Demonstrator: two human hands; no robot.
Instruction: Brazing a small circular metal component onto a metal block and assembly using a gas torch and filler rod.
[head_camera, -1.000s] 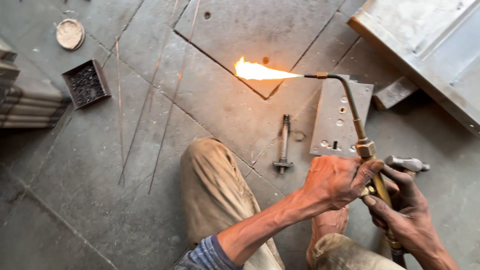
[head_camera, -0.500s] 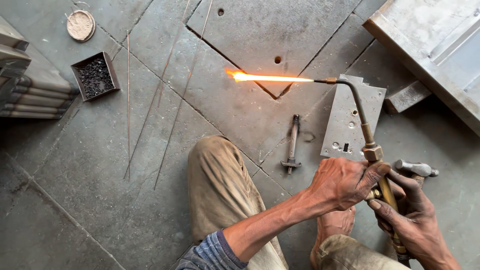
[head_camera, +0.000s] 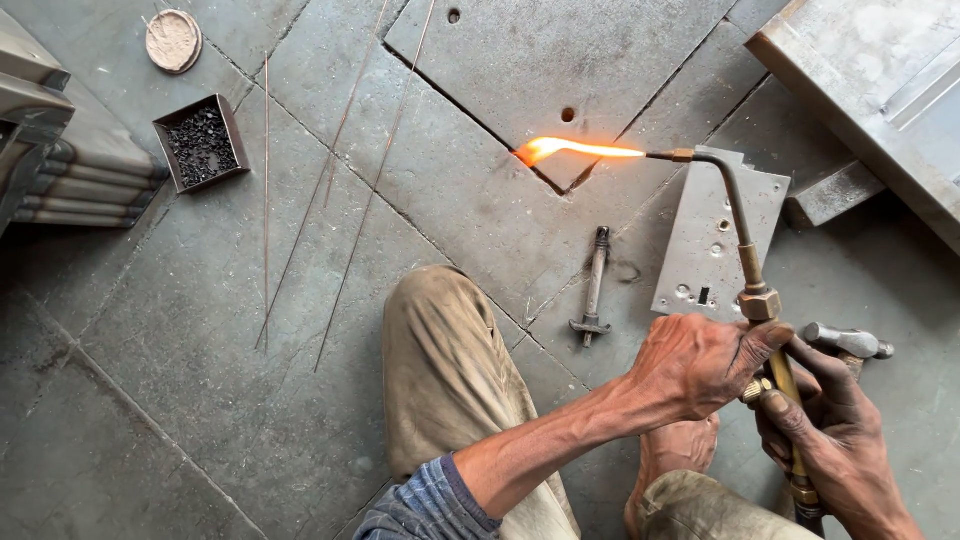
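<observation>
A brass gas torch (head_camera: 745, 265) with a bent neck burns with an orange flame (head_camera: 575, 150) at its tip, pointing left over the floor. My right hand (head_camera: 835, 430) grips the torch handle low at the right. My left hand (head_camera: 700, 365) rests on the torch body just below the brass nut, fingers at the valve. A grey metal plate with holes (head_camera: 705, 245) lies on the floor under the torch neck. My bent knee (head_camera: 445, 360) is in the middle.
A small metal tool (head_camera: 594, 285) lies left of the plate, a hammer head (head_camera: 845, 340) right of my hands. Thin rods (head_camera: 330, 190) lie on the stone floor. A square tin of dark bits (head_camera: 200, 143), a round lid (head_camera: 173, 40), stacked metal profiles (head_camera: 60, 170), a steel box (head_camera: 880, 90).
The flame has shortened and turned more orange. The view has shifted, so the torch sits a little lower and farther right; both hands stay on it.
</observation>
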